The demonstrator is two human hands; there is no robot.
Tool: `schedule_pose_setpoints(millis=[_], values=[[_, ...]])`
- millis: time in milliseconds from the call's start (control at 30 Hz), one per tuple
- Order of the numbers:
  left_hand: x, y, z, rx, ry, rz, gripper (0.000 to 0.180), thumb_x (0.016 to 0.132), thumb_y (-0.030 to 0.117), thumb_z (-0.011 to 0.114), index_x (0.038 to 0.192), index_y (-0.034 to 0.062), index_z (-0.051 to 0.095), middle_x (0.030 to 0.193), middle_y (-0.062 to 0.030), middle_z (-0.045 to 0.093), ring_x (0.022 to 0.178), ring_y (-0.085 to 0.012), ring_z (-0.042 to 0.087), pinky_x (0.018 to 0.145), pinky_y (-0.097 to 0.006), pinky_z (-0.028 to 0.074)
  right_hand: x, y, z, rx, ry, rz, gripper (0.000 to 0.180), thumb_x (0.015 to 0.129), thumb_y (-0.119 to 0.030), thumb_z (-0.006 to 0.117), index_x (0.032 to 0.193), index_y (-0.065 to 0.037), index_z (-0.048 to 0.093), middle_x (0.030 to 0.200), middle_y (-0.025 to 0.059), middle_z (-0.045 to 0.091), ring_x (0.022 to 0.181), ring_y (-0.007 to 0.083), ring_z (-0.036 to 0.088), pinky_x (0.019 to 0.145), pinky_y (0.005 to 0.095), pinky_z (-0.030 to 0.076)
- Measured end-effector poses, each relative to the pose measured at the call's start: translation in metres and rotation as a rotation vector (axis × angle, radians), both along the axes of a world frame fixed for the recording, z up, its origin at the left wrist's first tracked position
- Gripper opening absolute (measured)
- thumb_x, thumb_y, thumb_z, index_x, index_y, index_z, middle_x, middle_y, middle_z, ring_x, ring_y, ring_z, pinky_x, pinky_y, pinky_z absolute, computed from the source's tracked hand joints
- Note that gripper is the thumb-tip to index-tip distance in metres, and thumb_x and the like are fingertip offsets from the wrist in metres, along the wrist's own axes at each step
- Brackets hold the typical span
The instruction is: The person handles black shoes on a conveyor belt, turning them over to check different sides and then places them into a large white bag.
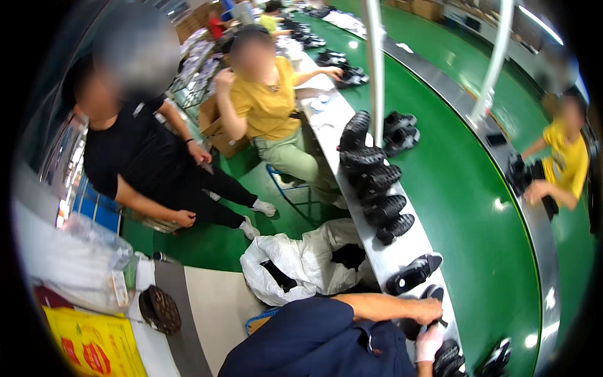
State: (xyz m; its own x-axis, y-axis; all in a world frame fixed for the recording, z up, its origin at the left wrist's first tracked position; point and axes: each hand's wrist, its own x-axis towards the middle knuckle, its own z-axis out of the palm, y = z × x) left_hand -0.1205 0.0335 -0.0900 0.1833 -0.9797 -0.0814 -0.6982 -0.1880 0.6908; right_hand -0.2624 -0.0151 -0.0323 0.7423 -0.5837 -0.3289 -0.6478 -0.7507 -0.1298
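My left hand is bent around a black shoe at the bench edge; the shoe's toe end shows beyond my fingers. Close below it, my right hand, in a pale glove, is closed at the same shoe, its fingertips partly hidden. A small dark piece sticks out between the two hands. Just beyond them, another black shoe lies on the white bench. More black shoes rest close to my right hand.
A row of black shoes runs up the bench. White bags with dark items stand left of it. A person in black stands left; one in yellow sits at the bench. Another person works across the green belt.
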Motion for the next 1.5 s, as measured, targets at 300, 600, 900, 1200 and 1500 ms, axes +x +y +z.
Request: schedule_pose_setpoints(millis=[300,600,900,1200,1500], values=[[0.006,0.0,0.007,-0.161,-0.004,0.099,0.047,0.075,0.004,0.069,0.121,-0.0045,0.061,0.1,-0.0222,0.062,0.101,-0.0408,0.059,0.098,-0.048,0.047,-0.021,-0.031,-0.061,0.103,-0.232,-0.143,0.043,0.086,-0.019,0.076,0.121,0.003,0.063,0.109,0.026,0.073,0.106,0.0394,0.071,0.093,0.0456,0.055],[-0.008,0.032,0.053,0.167,0.309,0.344,0.098,0.082,0.003,0.069,0.165,0.0181,0.018,0.1,-0.0286,0.068,0.094,-0.0462,0.07,0.082,-0.053,0.056,-0.007,-0.038,-0.068,0.458,-0.379,-0.317,0.054,0.086,-0.019,0.077,0.132,0.004,0.059,0.12,0.0208,0.071,0.112,0.0336,0.068,0.099,0.0421,0.051],[-0.017,0.001,-0.01,0.04,0.023,0.588,0.049,0.092,0.009,0.056,0.139,-0.0013,0.045,0.08,-0.0255,0.07,0.073,-0.0438,0.071,0.064,-0.053,0.057,0.025,-0.02,-0.06,0.377,-0.532,-0.47,0.038,0.086,-0.029,0.075,0.119,-0.01,0.074,0.107,0.0172,0.077,0.097,0.0369,0.074,0.086,0.046,0.056],[0.031,0.141,0.125,0.123,-0.123,0.652,0.047,0.087,0.026,0.075,0.126,0.006,0.059,0.119,-0.0199,0.065,0.105,-0.04,0.063,0.087,-0.049,0.055,0.029,-0.028,-0.051,0.049,-0.185,-0.267,0.026,0.084,-0.032,0.072,0.096,-0.009,0.076,0.086,0.0188,0.074,0.083,0.0418,0.072,0.074,0.0492,0.057],[0.043,0.114,0.052,0.186,0.066,0.412,0.048,0.087,0.029,0.077,0.124,0.0013,0.064,0.134,-0.0309,0.051,0.122,-0.0492,0.055,0.102,-0.049,0.049,0.048,-0.013,-0.049,0.185,-0.263,-0.268,0.031,0.085,-0.036,0.077,0.098,-0.008,0.075,0.086,0.0187,0.074,0.084,0.0399,0.073,0.076,0.0474,0.056]])
